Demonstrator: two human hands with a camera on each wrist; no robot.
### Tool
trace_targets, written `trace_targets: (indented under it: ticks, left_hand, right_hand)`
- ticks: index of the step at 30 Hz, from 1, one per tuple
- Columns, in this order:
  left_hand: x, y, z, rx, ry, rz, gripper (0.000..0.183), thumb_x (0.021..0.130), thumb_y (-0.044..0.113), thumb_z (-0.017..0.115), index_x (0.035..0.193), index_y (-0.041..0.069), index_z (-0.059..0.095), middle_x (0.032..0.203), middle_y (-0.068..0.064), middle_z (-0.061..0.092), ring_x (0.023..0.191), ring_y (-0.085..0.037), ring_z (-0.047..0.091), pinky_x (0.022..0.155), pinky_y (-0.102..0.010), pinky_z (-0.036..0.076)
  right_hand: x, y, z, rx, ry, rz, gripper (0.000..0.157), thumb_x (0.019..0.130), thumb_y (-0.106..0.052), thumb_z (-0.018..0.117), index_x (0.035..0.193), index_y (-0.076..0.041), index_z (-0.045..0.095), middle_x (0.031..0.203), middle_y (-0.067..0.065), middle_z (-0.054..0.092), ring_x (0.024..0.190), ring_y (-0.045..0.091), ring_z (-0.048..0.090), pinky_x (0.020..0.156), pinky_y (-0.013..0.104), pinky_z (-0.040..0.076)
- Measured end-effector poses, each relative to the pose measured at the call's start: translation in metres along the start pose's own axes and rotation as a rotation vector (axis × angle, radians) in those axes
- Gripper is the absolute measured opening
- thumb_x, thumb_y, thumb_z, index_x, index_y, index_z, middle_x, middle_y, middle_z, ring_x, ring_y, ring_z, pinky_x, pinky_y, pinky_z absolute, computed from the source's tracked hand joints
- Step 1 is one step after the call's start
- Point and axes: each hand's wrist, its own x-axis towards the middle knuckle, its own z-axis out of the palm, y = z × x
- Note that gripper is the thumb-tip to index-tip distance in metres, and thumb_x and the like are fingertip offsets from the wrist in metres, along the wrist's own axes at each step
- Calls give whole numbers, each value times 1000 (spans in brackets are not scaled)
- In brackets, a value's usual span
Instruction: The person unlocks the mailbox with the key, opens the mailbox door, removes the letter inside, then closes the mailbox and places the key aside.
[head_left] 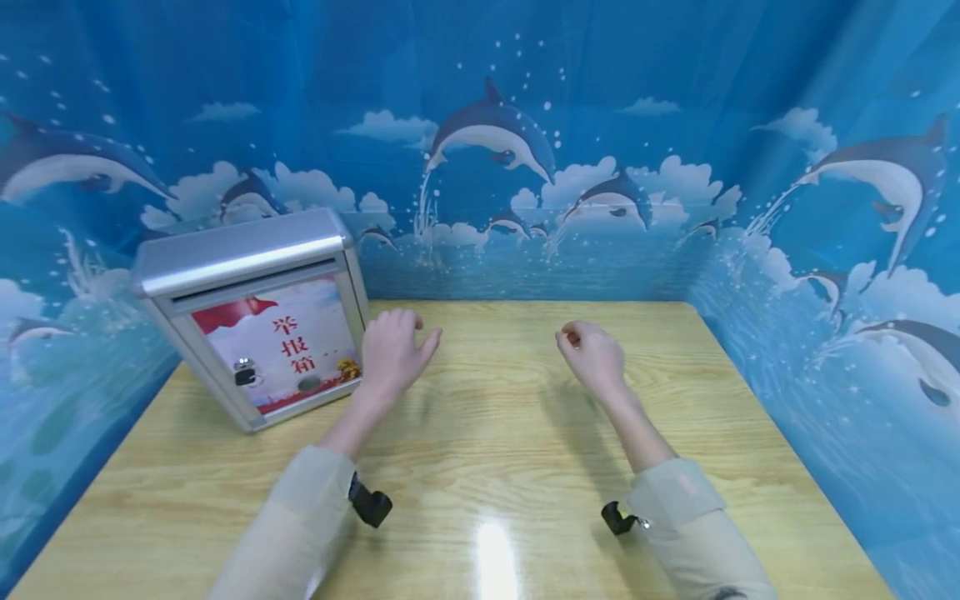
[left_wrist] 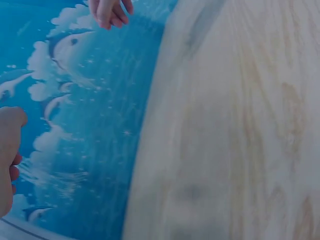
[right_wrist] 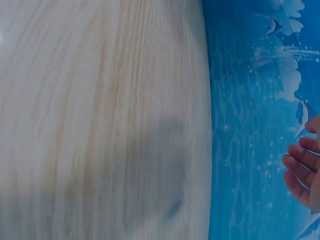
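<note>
My left hand (head_left: 393,350) hovers above the table beside the right edge of a silver metal drop box (head_left: 247,258), overlapping it in the head view. Its thumb sticks out to the right, and nothing is in its fingers. The box has a slot across its upper front, a printed panel (head_left: 300,333) with red Chinese characters, and a small lock (head_left: 244,372) at the left. Farther right, my right hand (head_left: 592,354) is held over the table with loosely curled fingers. In the right wrist view those fingers (right_wrist: 300,162) hold nothing.
A light wood-grain table (head_left: 480,442) spreads beneath both arms. Blue curtains (head_left: 480,250) printed with dolphins and clouds enclose its back and sides. Black wrist mounts (head_left: 370,502) hang from the light sleeves.
</note>
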Motion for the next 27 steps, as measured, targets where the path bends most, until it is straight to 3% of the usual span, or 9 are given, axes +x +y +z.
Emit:
trace_targets:
  ticks: [5,11,16,22,27]
  left_hand:
    - [-1,-4,-24,-31,96,62,28,81,26,71,87,1,61,79,-12,61,70,-26,54,63,-37,44]
    - [-7,-17,-54,-32,264,154,30,75,21,76,85,-3,61,72,-13,58,64,-28,51,58,-37,40]
    - [-11,-32,-82,-46,398,197,30,77,22,72,84,-5,60,69,-16,55,63,-31,49,57,-40,37]
    - [-17,-52,-119,13,509,187,36,83,28,61,91,-7,57,79,-22,57,73,-38,50,66,-48,37]
    - [-22,-71,-138,39,550,81,45,83,33,61,101,-8,54,95,-26,55,90,-42,47,82,-50,34]
  right_hand:
    - [4,-14,5,46,-7,-53,32,90,-26,57,109,-1,64,93,11,66,85,25,61,72,40,48]
    - [9,-34,11,107,-45,-111,37,91,-27,59,116,0,60,99,12,64,91,25,59,76,41,48]
    - [13,-49,17,140,-74,-148,39,91,-29,59,118,-2,59,101,11,63,93,24,58,77,40,48]
    - [18,-69,24,167,-130,-189,43,90,-32,59,121,-3,57,103,11,62,95,24,58,77,39,48]
    - [22,-84,32,205,-167,-187,44,90,-34,60,124,-5,56,106,9,62,97,22,57,79,38,48]
